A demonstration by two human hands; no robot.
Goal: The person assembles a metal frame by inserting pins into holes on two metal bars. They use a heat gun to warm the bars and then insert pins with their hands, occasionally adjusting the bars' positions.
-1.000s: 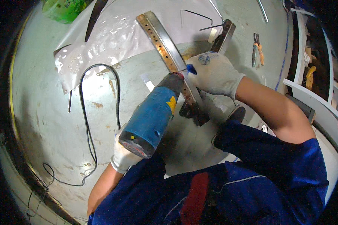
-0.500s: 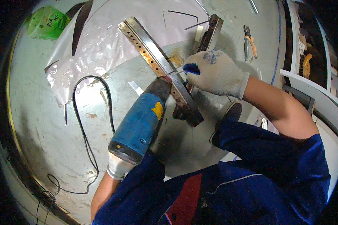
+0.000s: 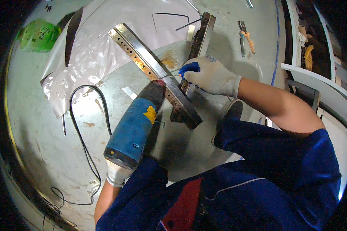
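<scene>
blue drill tip at perforated steel bar edge, gloved hands beside

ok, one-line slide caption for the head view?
Gloved left hand aims blue power drill at perforated metal bar; gloved right hand steadies it.
</scene>
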